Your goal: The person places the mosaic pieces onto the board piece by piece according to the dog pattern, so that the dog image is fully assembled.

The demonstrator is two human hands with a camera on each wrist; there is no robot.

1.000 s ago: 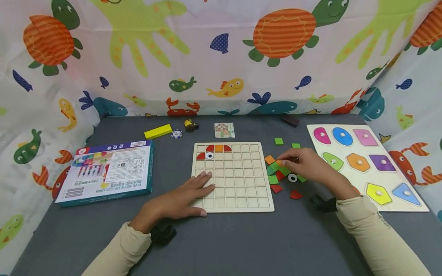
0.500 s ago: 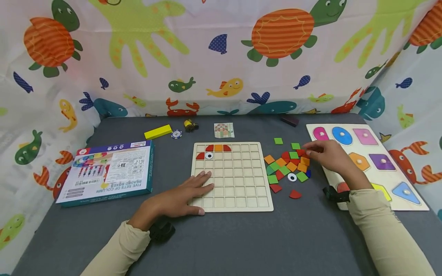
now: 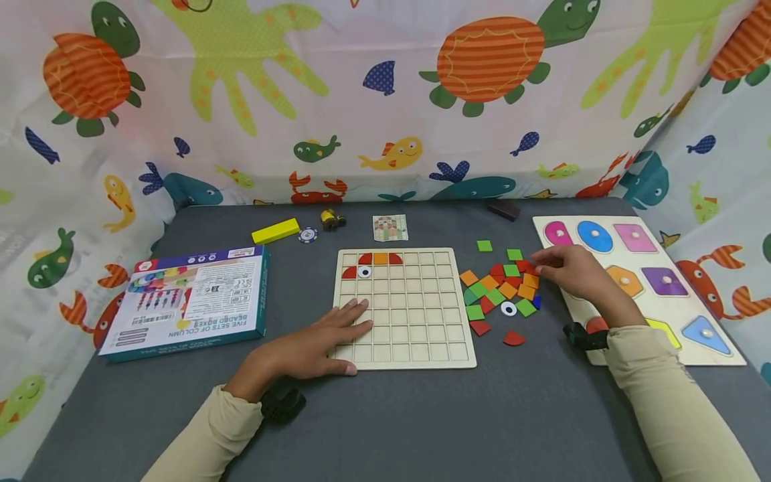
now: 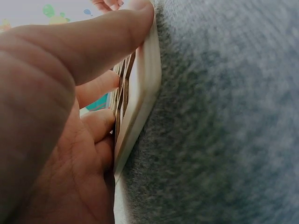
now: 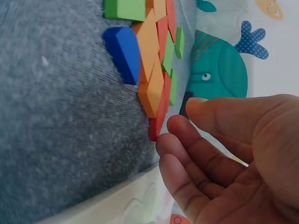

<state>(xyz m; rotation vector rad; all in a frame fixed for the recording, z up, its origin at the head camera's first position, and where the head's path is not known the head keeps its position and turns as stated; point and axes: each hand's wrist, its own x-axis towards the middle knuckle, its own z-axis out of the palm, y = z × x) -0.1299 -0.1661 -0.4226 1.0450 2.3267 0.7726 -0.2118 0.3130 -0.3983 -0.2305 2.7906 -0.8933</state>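
Now both hands work at the pale wooden grid board [image 3: 405, 308] on the grey felt surface [image 3: 421, 415].

Left hand [image 3: 313, 345] lies flat, fingers straight, on the board's near-left corner. Right hand [image 3: 572, 271], relaxed and grasping nothing, touches the far-right edge of the pile of small coloured wooden tiles [image 3: 502, 288] just right of the board; they look light, stiff and thin, best pinched by their edges, with bare felt nearer the person.

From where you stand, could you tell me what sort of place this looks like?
Probably a children's play table or toy-activity station. A grey felt-covered table is screened by a white curtain printed with turtles and fish, and it holds a wooden grid puzzle board, loose coloured wooden tiles and a wooden shape-peg puzzle.
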